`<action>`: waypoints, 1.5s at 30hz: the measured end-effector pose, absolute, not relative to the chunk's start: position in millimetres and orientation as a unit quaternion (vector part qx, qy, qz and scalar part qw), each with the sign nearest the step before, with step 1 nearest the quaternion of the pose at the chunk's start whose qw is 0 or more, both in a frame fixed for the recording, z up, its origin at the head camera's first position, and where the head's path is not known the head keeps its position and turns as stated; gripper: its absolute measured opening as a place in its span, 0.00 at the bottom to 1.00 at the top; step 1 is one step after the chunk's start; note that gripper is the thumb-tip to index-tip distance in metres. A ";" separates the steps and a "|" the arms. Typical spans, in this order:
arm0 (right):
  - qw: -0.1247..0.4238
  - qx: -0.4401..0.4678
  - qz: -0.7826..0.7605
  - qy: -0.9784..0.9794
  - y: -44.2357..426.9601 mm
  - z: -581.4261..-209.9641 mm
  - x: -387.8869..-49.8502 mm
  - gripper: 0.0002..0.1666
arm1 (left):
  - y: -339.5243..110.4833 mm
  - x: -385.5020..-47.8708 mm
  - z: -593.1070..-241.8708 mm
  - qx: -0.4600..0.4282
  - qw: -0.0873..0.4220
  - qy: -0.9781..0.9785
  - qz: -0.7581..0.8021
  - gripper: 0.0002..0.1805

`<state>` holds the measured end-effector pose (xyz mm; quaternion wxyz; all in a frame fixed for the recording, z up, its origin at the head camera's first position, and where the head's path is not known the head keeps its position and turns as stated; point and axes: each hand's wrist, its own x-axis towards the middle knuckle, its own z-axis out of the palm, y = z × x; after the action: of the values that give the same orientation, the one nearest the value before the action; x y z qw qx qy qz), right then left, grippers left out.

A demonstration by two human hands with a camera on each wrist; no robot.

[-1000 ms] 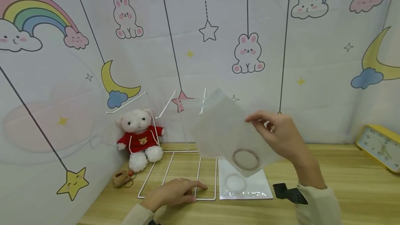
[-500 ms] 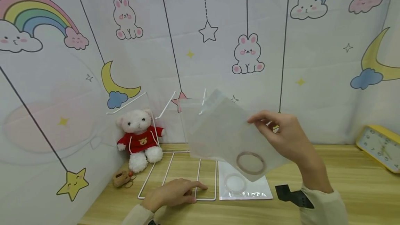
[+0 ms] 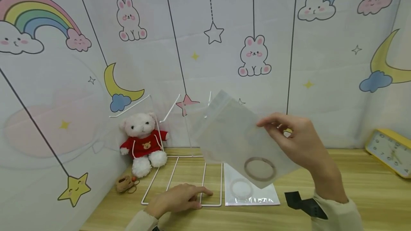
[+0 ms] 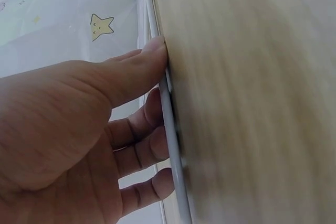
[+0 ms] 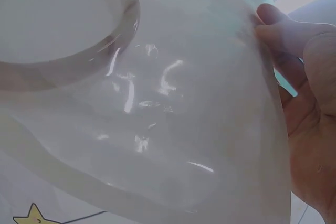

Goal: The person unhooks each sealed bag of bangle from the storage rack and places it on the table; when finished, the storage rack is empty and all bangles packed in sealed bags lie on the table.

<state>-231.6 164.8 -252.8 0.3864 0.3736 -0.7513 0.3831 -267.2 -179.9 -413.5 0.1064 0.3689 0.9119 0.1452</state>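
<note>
My right hand (image 3: 293, 140) pinches the edge of a translucent zip bag (image 3: 231, 127) between thumb and fingers, holding it tilted above the table. A greyish-brown bangle (image 3: 260, 169) lies in the bag's lower corner; the right wrist view shows this bangle (image 5: 123, 24) close up through the glossy film. My left hand (image 3: 179, 197) rests low on the base of a white wire rack (image 3: 221, 184). In the left wrist view its thumb and fingertips touch the front wire (image 4: 167, 103). On the table beside the rack lies a white pack (image 3: 252, 197) with a pale ring showing.
A white teddy bear (image 3: 144, 145) in a red hoodie sits behind the rack's left side. Near it lies a small brown trinket (image 3: 125, 183). The rack's thin hooks (image 3: 170, 108) rise behind. A yellow clock (image 3: 390, 150) stands far right, before a printed backdrop (image 3: 321, 56).
My right hand has shifted slightly to the right and turned the bag, so the bangle sits a little lower and farther right. The left hand has stayed on the rack.
</note>
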 end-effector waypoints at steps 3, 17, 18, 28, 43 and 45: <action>0.396 0.369 0.390 -0.745 166.1 -253.0 -232.3 0.21 | -180.0 -267.4 -413.7 0.367 0.110 0.912 0.147 0.22; 0.461 0.300 0.462 -0.696 187.1 -255.6 -237.9 0.13 | -178.8 -266.6 -413.0 0.369 0.108 0.912 0.144 0.22; 0.466 0.289 0.465 -0.695 189.3 -255.8 -237.6 0.13 | -178.8 -266.5 -413.1 0.369 0.107 0.912 0.143 0.22; 0.482 0.178 0.479 -0.712 211.3 -257.5 -234.8 0.10 | -178.9 -266.5 -414.3 0.372 0.095 0.914 0.134 0.22; 0.458 0.106 0.410 -0.781 230.6 -268.3 -246.1 0.10 | -178.4 -264.6 -412.6 0.374 0.091 0.913 0.134 0.22; 0.455 0.107 0.394 -0.791 232.6 -270.4 -248.3 0.10 | -178.5 -264.5 -412.5 0.373 0.091 0.913 0.135 0.22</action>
<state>-248.3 232.6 -270.4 0.4549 0.1066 -0.7914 0.3943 -264.5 -178.5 -412.5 0.0913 0.3735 0.9131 0.1354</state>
